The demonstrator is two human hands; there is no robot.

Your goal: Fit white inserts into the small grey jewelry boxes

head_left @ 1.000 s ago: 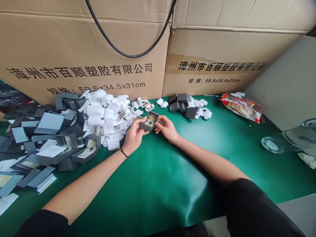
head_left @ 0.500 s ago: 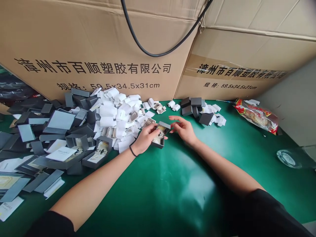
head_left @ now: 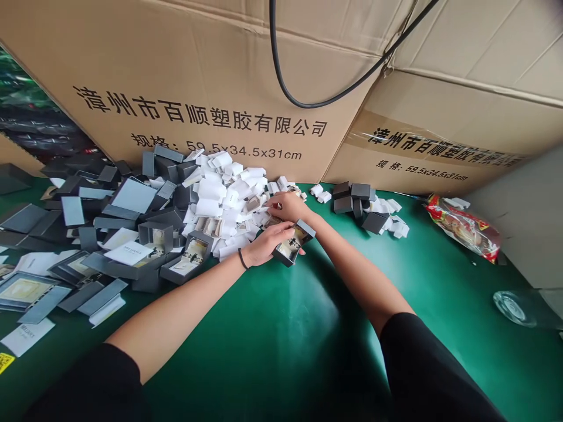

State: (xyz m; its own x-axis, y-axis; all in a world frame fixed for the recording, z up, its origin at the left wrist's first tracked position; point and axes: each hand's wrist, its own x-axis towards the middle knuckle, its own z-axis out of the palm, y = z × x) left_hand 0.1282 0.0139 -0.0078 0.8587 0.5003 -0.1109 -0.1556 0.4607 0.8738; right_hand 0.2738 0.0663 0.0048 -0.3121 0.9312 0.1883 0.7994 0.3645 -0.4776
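Observation:
My left hand [head_left: 264, 245] grips a small open grey box [head_left: 294, 241] with a cream lining, held low over the green mat [head_left: 272, 328]. My right hand [head_left: 288, 205] has crossed over it and rests on the edge of the pile of small white inserts [head_left: 224, 199]. Its fingers are curled down among the white pieces. What they hold, if anything, is hidden.
Grey boxes, lids and white cards [head_left: 101, 240] are heaped at the left. Two large cardboard cartons [head_left: 211, 88] stand along the back, with a black cable [head_left: 308, 99] hanging in front. A smaller cluster of grey boxes [head_left: 358, 202], a red snack bag [head_left: 464, 225] and a glass dish [head_left: 512, 306] lie at the right.
My right hand let go of the open grey box and reached left over it to the white pile. My left hand lowered the box toward the mat. The view swung left.

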